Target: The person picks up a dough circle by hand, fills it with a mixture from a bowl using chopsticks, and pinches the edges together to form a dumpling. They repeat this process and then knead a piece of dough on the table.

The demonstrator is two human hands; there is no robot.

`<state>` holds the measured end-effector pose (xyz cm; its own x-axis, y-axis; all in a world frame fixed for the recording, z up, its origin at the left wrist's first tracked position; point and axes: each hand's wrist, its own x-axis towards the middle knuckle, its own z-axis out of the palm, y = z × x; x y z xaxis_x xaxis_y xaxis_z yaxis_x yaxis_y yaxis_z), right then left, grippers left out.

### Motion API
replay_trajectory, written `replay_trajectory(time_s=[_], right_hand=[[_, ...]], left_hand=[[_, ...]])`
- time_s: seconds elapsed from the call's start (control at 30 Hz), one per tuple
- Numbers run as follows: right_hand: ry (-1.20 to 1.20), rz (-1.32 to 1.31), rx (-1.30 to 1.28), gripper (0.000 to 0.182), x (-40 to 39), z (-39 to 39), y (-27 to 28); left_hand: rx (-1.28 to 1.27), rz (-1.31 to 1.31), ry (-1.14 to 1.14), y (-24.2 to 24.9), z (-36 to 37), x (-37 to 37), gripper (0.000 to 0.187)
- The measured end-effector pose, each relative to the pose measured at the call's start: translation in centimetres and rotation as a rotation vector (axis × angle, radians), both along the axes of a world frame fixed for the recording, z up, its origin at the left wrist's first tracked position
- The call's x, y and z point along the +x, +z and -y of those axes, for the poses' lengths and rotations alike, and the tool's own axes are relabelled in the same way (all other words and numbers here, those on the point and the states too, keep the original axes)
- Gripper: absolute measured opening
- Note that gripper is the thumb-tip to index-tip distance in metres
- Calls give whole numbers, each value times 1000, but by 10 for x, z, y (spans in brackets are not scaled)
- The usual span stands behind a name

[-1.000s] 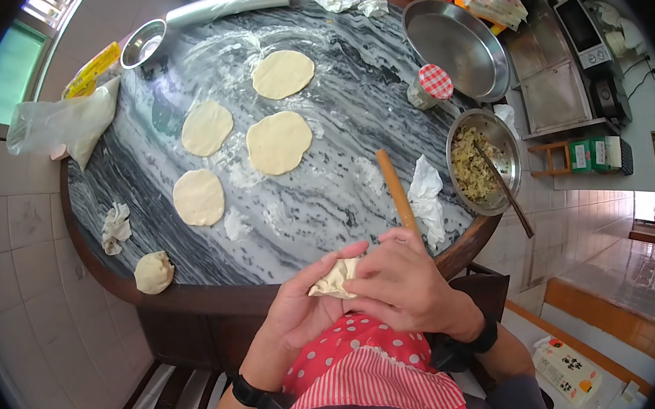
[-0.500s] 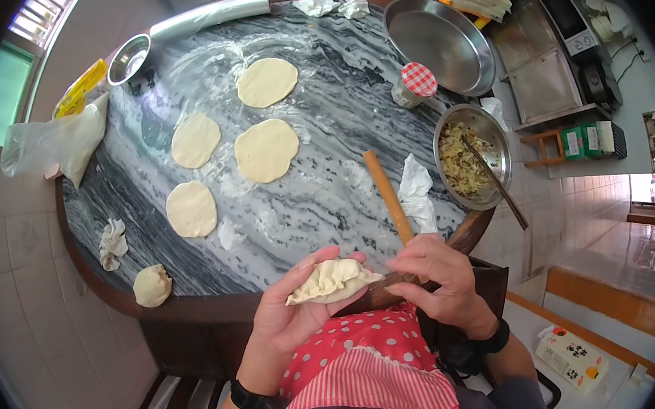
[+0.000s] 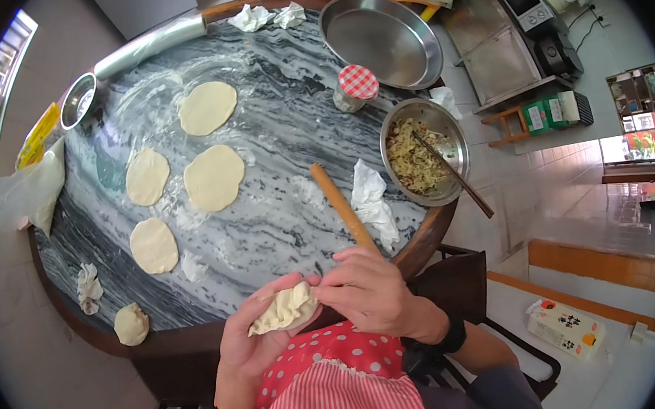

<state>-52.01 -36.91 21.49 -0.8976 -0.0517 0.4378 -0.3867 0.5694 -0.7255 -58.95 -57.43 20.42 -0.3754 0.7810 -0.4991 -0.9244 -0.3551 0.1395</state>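
A pleated dough dumpling (image 3: pixel 284 309) lies in my left hand (image 3: pixel 240 341), fingers curled around it from behind. At the dumpling's right end, the thumb and fingers of my right hand (image 3: pixel 374 295) are pinched on the edge of the dough. Pleats run along its upper side. Just beyond my right hand is a wooden rolling pin (image 3: pixel 339 203), its near end hidden by the fingers. Flat dough rounds, one of them a wrapper (image 3: pixel 215 178), lie farther off on the marble tabletop (image 3: pixel 282 224).
A steel bowl of chopped filling (image 3: pixel 421 156) with chopsticks stands at the right edge. Behind it are a checked-lid jar (image 3: pixel 356 87) and a wide metal pan (image 3: pixel 383 41). A filled dough ball (image 3: pixel 132 324) sits at the left edge. Crumpled tissue (image 3: pixel 372 204) lies beside the rolling pin.
My right hand has come left to the dumpling and now pinches its end; before, its fingers were just off the tip. The dumpling is tilted more. The whole view has shifted and turned.
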Motion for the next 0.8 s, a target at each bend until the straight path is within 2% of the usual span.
replay_trajectory(time_s=[0.13,0.2,0.33,0.43,0.5,0.57,0.77,0.8], right_hand=[[2,102,-89,28,-1,2,5],[-68,242,-189,29,-1,4,15],[-79,254,-232,28,-5,4,13],[-6,199,-184,26,-8,6,0],[-41,223,-173,25,-8,3,-2],[-4,270,-193,28,-10,-2,7],[112,158,4,40,-30,12,19],[123,148,19,41,-30,18,16]], left_hand=[[-13,19,28,1,1,-2,50],[7,44,59,0,2,-4,50],[34,69,49,0,-3,-8,49],[-3,53,11,2,-8,-12,49],[-32,40,17,2,-9,-15,48],[11,36,-33,-1,-7,-19,48],[18,42,-113,-29,0,-20,48],[156,128,-95,-36,1,-20,52]])
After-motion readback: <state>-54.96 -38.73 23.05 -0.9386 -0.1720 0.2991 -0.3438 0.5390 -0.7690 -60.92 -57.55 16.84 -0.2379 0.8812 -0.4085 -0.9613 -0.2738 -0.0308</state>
